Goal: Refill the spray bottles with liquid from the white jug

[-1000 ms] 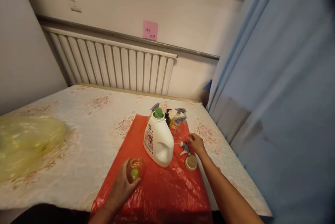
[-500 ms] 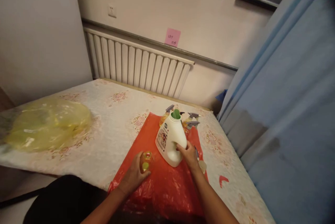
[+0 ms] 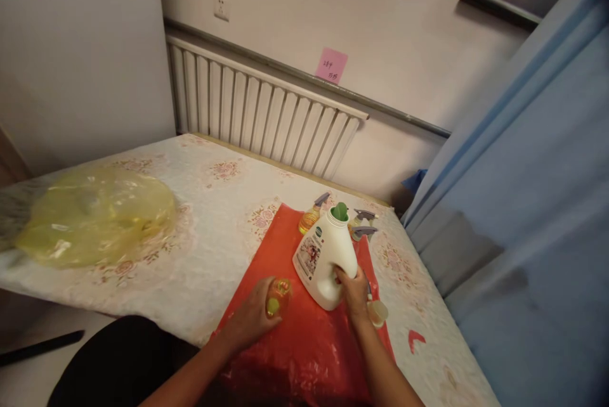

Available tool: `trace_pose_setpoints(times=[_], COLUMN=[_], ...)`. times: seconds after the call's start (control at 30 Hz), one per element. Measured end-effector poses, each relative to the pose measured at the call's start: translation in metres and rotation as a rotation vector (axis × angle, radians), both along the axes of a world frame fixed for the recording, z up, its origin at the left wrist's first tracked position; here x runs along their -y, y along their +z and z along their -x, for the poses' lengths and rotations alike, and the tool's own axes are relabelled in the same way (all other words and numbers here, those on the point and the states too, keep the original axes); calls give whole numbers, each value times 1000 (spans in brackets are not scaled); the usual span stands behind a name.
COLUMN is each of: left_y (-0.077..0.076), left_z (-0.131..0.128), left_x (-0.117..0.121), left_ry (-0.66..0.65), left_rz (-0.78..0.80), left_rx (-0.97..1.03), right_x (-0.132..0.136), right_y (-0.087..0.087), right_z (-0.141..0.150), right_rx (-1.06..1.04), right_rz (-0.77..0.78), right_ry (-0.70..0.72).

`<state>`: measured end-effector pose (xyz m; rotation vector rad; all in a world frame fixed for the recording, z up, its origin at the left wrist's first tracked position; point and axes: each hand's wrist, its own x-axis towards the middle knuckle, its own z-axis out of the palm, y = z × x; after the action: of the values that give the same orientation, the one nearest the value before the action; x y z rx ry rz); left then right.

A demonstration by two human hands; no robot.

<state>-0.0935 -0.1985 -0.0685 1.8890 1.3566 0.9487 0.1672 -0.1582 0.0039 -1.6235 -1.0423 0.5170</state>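
My right hand is wrapped round the handle of a white detergent jug. The jug has no cap on, and a green spout shows in its mouth. It leans a little over a red plastic sheet; whether its base touches the sheet I cannot tell. To its left, my left hand grips a small clear yellowish bottle with an open neck, low over the sheet. The bottle and jug are apart.
Behind the jug stand an amber spray bottle and others with grey spray heads. A pale round container sits right of my right wrist. A yellow plastic bag lies left, a red scrap right, on the flowered cloth.
The view has shifted, so the scene sits further right. Both hands keep their holds, and more of the amber spray bottle shows behind the jug.
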Motion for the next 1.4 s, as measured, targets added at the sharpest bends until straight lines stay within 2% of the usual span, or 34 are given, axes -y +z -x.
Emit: trace_pose_setpoints(times=[0.1,0.2,0.47,0.57,0.67,0.87,1.03,1.2,1.4], left_y=[-3,-3,14,14,8,-8,-14,-12,-5], left_z=[10,17,10,5,2,5,6,5,8], left_x=[-5,-8,-26,-38,-47,-49,-49,-49,-45], left_ry=[-19,-18,-44,-99,-157,-223,-305,-317,-317], left_rz=[-15,-28,-72,-72,-61,-43,-48,-12,20], left_rx=[5,9,35,29,27,68,123,129,131], right_x=[0,0,19,32,49,77,94,106,110], right_y=[7,22,94,118,133,150,155,158,169], right_z=[5,8,-6,-15,-25,-40,-39,-32,-23], right_rx=[-15,-26,13,120,251,445,566,636,720], right_rz=[-25,-47,-84,-6,122,366,563,657,681], right_ry=[-11,-18,-3,6,13,99,171,199,276])
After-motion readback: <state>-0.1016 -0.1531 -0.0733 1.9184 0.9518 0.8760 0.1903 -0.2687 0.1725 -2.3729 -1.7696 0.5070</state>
